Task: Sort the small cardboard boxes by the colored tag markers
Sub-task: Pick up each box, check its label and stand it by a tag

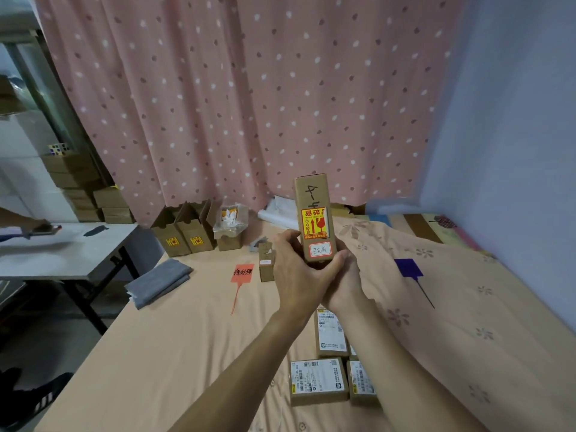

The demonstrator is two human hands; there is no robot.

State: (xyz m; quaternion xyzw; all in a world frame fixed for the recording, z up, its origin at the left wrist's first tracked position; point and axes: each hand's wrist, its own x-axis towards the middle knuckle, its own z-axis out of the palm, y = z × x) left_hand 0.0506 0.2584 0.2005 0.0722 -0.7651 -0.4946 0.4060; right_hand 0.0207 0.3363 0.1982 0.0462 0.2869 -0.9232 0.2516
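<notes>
I hold one small cardboard box [314, 213] upright in front of me with both hands. It bears a handwritten number, a yellow-and-red fragile sticker and a small white label with a red border. My left hand [296, 263] grips its lower left side; my right hand [346, 275] cups it from below and the right. An orange-red tag marker [242, 273] with black writing lies on the bed to the left. A purple tag marker [408, 267] lies to the right. Another small box [266, 266] stands just right of the orange-red tag. Three labelled boxes [318, 380] lie near me.
Open cartons [182, 232] stand at the bed's far edge under a pink dotted curtain. A folded grey cloth [159, 280] lies at the left edge of the bed. A grey folding table [62, 247] stands to the left, with stacked boxes [81, 188] behind it.
</notes>
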